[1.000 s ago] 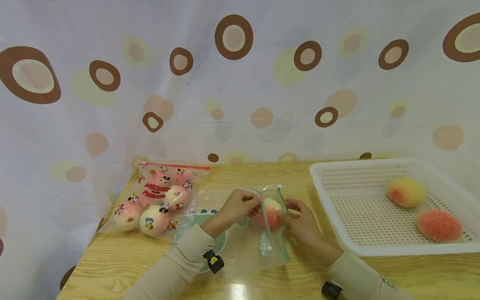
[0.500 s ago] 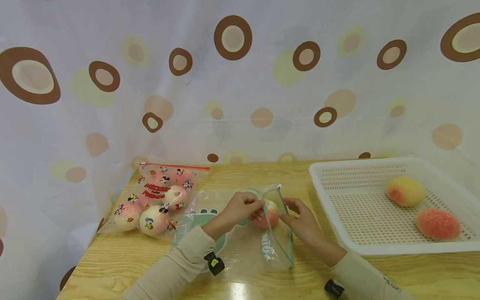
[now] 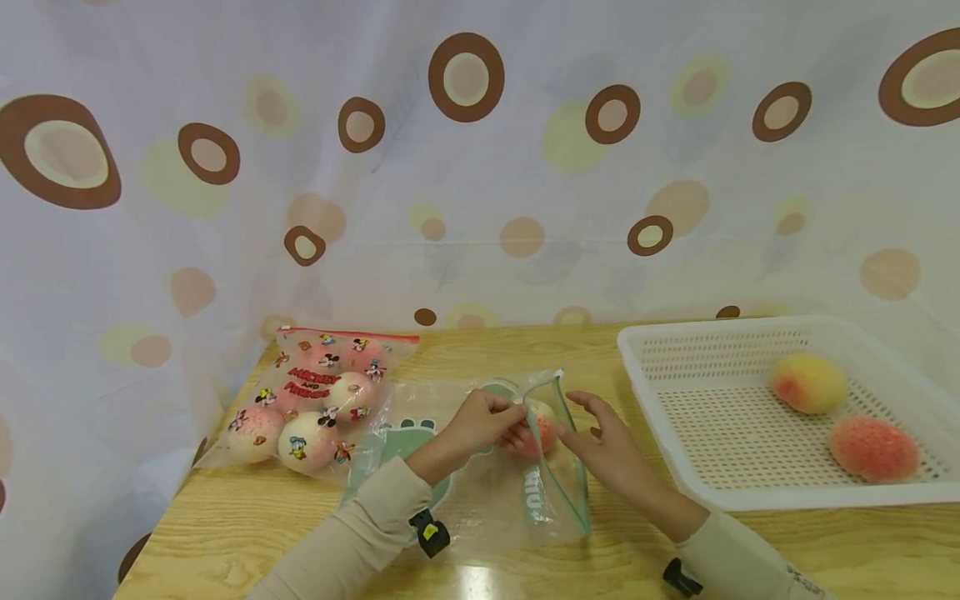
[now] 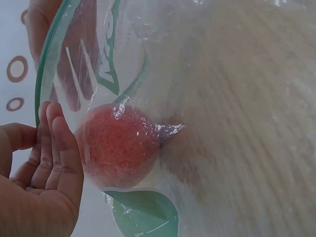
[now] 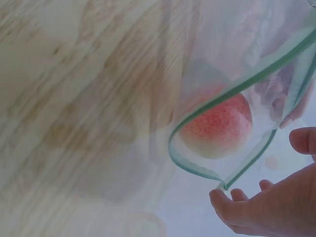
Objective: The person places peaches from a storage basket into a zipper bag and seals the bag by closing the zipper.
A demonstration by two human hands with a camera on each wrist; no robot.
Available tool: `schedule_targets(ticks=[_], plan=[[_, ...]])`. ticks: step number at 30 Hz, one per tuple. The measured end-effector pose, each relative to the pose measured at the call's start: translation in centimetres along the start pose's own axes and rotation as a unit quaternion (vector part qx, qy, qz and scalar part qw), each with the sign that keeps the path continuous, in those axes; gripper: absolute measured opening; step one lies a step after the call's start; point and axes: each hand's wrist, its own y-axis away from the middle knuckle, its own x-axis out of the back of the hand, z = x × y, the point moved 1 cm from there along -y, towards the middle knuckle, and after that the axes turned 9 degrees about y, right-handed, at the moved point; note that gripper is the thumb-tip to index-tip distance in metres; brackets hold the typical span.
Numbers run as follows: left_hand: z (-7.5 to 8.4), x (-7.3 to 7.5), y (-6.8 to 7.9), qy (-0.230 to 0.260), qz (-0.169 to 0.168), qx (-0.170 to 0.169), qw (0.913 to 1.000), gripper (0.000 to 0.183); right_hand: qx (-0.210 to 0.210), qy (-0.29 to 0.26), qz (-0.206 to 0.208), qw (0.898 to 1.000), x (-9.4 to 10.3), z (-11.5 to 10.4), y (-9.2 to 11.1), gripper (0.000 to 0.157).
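A clear zip bag (image 3: 487,521) with green trim and a green cartoon print lies on the table, its mouth spread toward the right. Just inside the mouth is a red and cream peach (image 3: 542,427), seen through the plastic in the left wrist view as a red ball (image 4: 118,148). My left hand (image 3: 483,423) pinches the green rim between thumb and fingers. At the mouth's other side is my right hand (image 3: 609,446), thumb and fingers apart with nothing held between them. Its fingertips (image 5: 217,197) are right at the bag's corner.
On the left lies a red-zipped bag (image 3: 311,383) with cartoon prints, filled with several peaches. A white perforated basket (image 3: 712,492) stands on the right, holding a yellow peach (image 3: 810,383) and a red peach (image 3: 873,448). A patterned curtain (image 3: 517,183) hangs behind the wooden table (image 3: 517,337).
The peach has shifted slightly left, further into the bag. My right hand has drawn back from it with fingers spreading. The bag's lower corner has moved right; my left hand keeps the rim.
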Motion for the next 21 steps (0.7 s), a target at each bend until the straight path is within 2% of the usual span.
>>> schedule_targets(ticks=[5,10,15,21], plan=[[0.0,0.0,0.0,0.005,0.014,-0.008,0.9999,0.03,0.042,-0.001,-0.012,0.999,1.4,-1.1,0.6,0.056],[0.0,0.0,0.0,0.005,0.025,-0.01,0.9996,0.03,0.07,0.008,-0.042,0.997,4.0,-2.7,0.9,0.056],[0.1,0.0,0.0,0.01,0.032,-0.01,0.9994,0.029,0.089,0.022,-0.054,0.994,8.1,-4.5,0.8,0.056],[-0.1,0.0,0.0,0.005,0.031,-0.022,0.9993,0.03,0.075,0.093,-0.02,0.993,13.5,-4.5,-0.1,0.058]])
